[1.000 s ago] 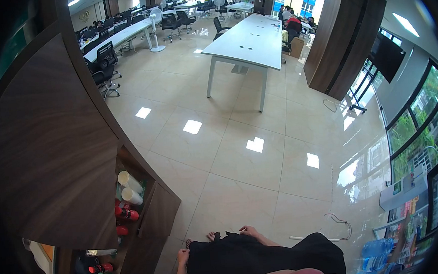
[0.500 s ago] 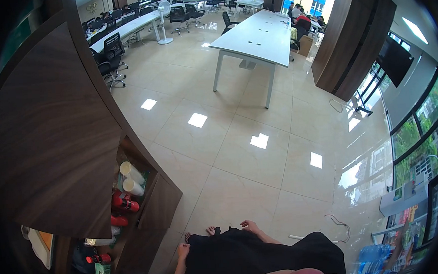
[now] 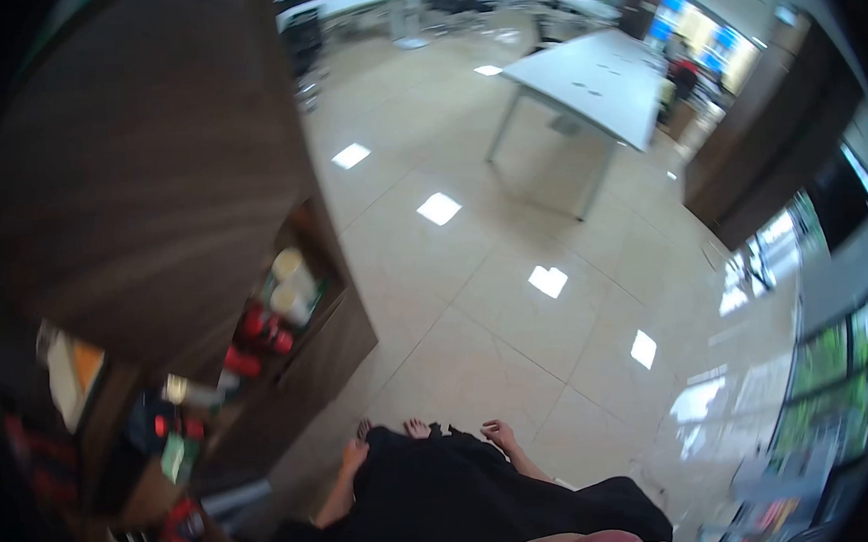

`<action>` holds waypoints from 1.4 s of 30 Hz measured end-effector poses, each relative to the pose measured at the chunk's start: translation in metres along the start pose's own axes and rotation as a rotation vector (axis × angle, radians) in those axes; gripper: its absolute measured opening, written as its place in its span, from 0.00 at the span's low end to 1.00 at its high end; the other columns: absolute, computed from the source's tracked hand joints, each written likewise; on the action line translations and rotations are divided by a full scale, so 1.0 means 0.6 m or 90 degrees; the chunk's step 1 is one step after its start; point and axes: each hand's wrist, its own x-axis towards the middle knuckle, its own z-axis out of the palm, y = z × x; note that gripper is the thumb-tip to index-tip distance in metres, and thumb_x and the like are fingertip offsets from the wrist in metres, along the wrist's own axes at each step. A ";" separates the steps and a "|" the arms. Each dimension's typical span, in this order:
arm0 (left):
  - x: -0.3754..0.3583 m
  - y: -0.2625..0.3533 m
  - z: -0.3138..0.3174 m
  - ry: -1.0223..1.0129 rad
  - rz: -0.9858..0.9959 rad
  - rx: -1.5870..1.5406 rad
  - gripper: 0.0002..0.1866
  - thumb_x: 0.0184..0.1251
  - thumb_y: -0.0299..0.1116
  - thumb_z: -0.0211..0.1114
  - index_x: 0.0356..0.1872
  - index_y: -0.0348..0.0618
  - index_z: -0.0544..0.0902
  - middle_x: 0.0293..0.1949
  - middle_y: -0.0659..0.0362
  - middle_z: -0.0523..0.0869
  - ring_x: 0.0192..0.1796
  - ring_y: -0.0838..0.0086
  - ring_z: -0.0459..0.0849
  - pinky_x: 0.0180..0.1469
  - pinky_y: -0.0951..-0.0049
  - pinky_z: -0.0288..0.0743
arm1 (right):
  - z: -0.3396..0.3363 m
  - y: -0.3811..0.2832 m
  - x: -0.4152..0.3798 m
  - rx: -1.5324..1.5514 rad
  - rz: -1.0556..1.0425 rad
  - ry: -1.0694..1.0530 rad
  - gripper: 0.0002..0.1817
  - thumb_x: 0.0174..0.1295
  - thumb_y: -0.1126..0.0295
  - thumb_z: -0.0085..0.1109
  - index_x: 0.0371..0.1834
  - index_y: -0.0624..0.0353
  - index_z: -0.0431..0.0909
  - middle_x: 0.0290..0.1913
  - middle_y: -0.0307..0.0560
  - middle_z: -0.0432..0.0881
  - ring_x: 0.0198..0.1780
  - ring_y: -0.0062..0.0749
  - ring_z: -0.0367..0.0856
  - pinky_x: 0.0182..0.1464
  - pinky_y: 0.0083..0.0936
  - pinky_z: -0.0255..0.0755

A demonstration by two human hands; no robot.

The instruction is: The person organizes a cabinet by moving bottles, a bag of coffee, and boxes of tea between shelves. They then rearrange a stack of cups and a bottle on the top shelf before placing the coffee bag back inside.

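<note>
My left hand (image 3: 354, 455) hangs low beside the black garment (image 3: 447, 489), against its left edge. Motion blur hides how its fingers are set. On the other side my right hand (image 3: 499, 433) hangs near the garment's right edge, its fingers loosely bent and slightly apart, with nothing visible in it. Bare feet (image 3: 417, 428) show on the floor between the hands. Left of my left hand is an open shelf unit (image 3: 310, 363) holding pale rolls or cups (image 3: 291, 285) and red containers (image 3: 267, 329).
A tall dark wood panel (image 3: 159, 169) rises on the left. Ahead, a long white table (image 3: 581, 78) stands on shiny tiles (image 3: 498, 337). A dark pillar (image 3: 778, 131) and windows (image 3: 828, 376) line the right. A person (image 3: 679, 47) is in the far background.
My view has turned left, so the table and pillar sit further right and more shelves show at lower left. The picture is blurrier. Both hands stay low beside the garment.
</note>
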 end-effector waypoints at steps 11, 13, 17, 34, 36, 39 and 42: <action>-0.131 0.401 -0.224 0.657 0.364 -0.606 0.26 0.69 0.28 0.65 0.59 0.40 0.59 0.41 0.57 0.71 0.44 0.72 0.72 0.52 0.68 0.68 | -0.036 0.063 0.092 0.076 0.013 -0.198 0.21 0.65 0.68 0.63 0.59 0.65 0.77 0.46 0.53 0.87 0.44 0.30 0.86 0.42 0.24 0.80; -0.178 0.446 -0.317 0.817 0.463 -0.547 0.28 0.65 0.28 0.69 0.58 0.41 0.60 0.45 0.56 0.69 0.48 0.72 0.69 0.56 0.67 0.64 | -0.036 0.046 0.101 0.049 -0.007 -0.232 0.22 0.65 0.66 0.63 0.60 0.64 0.76 0.46 0.53 0.86 0.44 0.30 0.85 0.43 0.25 0.80; -0.269 0.489 -0.529 1.115 0.496 -0.277 0.42 0.52 0.34 0.81 0.60 0.41 0.59 0.51 0.55 0.66 0.55 0.68 0.68 0.63 0.61 0.60 | -0.028 0.000 0.114 -0.010 -0.043 -0.272 0.25 0.65 0.63 0.63 0.62 0.62 0.74 0.46 0.51 0.86 0.43 0.30 0.84 0.44 0.25 0.79; -0.288 0.516 -0.810 1.047 0.572 -0.247 0.75 0.37 0.57 0.86 0.76 0.38 0.38 0.75 0.34 0.47 0.79 0.46 0.48 0.78 0.47 0.46 | 0.006 -0.076 0.200 -0.143 -0.142 -0.400 0.37 0.65 0.47 0.64 0.71 0.55 0.66 0.46 0.44 0.82 0.39 0.30 0.78 0.49 0.27 0.76; -0.276 0.510 -0.823 1.012 0.562 -0.317 0.75 0.37 0.57 0.86 0.76 0.37 0.37 0.75 0.33 0.46 0.79 0.47 0.48 0.78 0.49 0.48 | 0.010 -0.087 0.208 -0.135 -0.145 -0.401 0.35 0.66 0.49 0.63 0.71 0.56 0.66 0.44 0.44 0.82 0.38 0.29 0.78 0.45 0.28 0.76; -0.262 0.514 -0.827 0.874 0.641 -0.485 0.66 0.46 0.54 0.83 0.76 0.36 0.47 0.72 0.40 0.61 0.74 0.56 0.63 0.74 0.59 0.60 | 0.027 -0.112 0.214 -0.085 -0.148 -0.393 0.31 0.68 0.54 0.62 0.69 0.59 0.69 0.40 0.45 0.82 0.38 0.28 0.78 0.38 0.30 0.76; -0.252 0.503 -0.825 0.813 0.670 -0.465 0.50 0.55 0.51 0.78 0.73 0.35 0.62 0.63 0.50 0.77 0.65 0.66 0.76 0.69 0.66 0.67 | 0.041 -0.129 0.223 -0.091 -0.156 -0.398 0.31 0.68 0.54 0.61 0.69 0.59 0.69 0.40 0.45 0.82 0.37 0.28 0.78 0.37 0.30 0.76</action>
